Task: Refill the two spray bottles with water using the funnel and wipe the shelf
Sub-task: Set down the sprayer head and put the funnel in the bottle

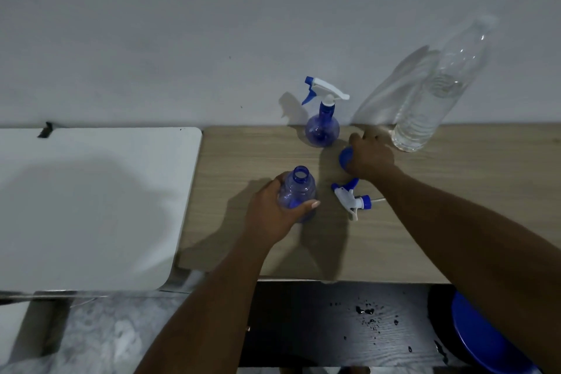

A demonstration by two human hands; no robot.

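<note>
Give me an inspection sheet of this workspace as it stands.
Surface: wooden tabletop, no spill seen.
Job's things: open spray bottle upright, its sprayer head lying beside it; second spray bottle, sprayer on, by the wall; clear water bottle partly full; blue funnel mostly hidden under a hand.
Clutter: nothing seen.
Grippers: left hand grips the open spray bottle; right hand closes over the blue funnel.
Cables: nothing seen.
Surroundings: white table to the left; grey wall behind; dark shelf below, with water drops; blue round object at the lower right.
</note>
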